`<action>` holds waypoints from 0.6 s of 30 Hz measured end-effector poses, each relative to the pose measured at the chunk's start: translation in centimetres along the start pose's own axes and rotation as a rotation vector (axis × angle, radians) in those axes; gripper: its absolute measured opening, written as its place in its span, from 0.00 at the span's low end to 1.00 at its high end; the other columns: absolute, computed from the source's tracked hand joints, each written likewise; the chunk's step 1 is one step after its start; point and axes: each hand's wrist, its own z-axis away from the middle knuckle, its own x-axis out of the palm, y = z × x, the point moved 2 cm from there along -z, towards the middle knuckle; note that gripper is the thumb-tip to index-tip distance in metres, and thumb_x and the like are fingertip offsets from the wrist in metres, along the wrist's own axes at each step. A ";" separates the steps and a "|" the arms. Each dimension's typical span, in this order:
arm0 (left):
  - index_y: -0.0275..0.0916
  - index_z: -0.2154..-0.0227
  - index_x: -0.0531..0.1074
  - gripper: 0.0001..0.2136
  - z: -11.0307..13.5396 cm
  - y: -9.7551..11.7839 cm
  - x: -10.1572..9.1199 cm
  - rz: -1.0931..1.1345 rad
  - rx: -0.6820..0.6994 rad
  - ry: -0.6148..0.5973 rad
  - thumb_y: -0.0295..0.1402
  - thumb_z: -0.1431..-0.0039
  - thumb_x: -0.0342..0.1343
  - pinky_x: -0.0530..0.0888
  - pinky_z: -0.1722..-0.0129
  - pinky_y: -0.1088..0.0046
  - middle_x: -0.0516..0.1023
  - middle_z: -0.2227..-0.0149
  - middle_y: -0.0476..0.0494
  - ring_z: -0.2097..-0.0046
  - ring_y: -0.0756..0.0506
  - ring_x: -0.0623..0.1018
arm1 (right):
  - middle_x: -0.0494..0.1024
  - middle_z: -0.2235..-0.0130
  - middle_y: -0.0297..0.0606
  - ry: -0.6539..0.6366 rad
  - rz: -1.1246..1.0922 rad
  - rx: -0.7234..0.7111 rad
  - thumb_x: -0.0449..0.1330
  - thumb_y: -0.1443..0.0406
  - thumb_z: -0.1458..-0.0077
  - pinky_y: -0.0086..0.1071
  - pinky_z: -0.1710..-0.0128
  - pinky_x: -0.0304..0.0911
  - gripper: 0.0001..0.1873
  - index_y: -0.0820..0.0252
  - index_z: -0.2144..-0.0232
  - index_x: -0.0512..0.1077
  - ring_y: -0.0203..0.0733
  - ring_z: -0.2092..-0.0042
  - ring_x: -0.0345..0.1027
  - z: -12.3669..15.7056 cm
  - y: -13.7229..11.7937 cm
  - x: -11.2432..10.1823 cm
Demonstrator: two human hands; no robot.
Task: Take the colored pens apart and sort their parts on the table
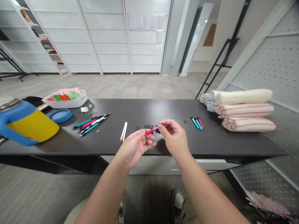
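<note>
Jug at L end of surface, blue lid beside it; then pens, piled, and white sticks. L hand: fingers pinching left end of red barrel, held above surface nr. its near edge. Black parts in row just beyond, partly hidden. R hand: fingers gripping barrel's right end. Further R: short barrels, side by side; towels, stacked.
</note>
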 end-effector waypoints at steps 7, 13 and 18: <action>0.31 0.57 0.78 0.08 -0.1 -0.1 -0.1 0.012 -0.001 0.020 0.27 0.35 0.56 0.80 0.49 0.62 0.84 0.58 0.29 0.57 0.42 0.83 | 0.80 0.65 0.34 0.025 -0.030 0.009 0.69 0.53 0.40 0.32 0.62 0.68 0.13 0.56 0.61 0.78 0.37 0.66 0.71 -0.1 0.1 -0.4; 0.32 0.55 0.77 0.09 -0.1 -0.1 -0.1 -0.027 0.011 0.016 0.26 0.36 0.59 0.78 0.47 0.62 0.83 0.52 0.27 0.55 0.42 0.84 | 0.82 0.62 0.36 0.065 -0.111 0.037 0.68 0.53 0.39 0.30 0.67 0.66 0.14 0.57 0.62 0.76 0.35 0.69 0.69 -0.2 0.2 -0.3; 0.37 0.53 0.71 0.11 -0.1 -0.5 0.0 -0.132 0.093 0.028 0.33 0.35 0.62 0.77 0.49 0.63 0.83 0.50 0.31 0.58 0.45 0.84 | 0.81 0.63 0.34 0.167 -0.493 0.204 0.70 0.53 0.42 0.26 0.70 0.67 0.15 0.56 0.63 0.75 0.31 0.71 0.68 -0.7 0.2 -0.5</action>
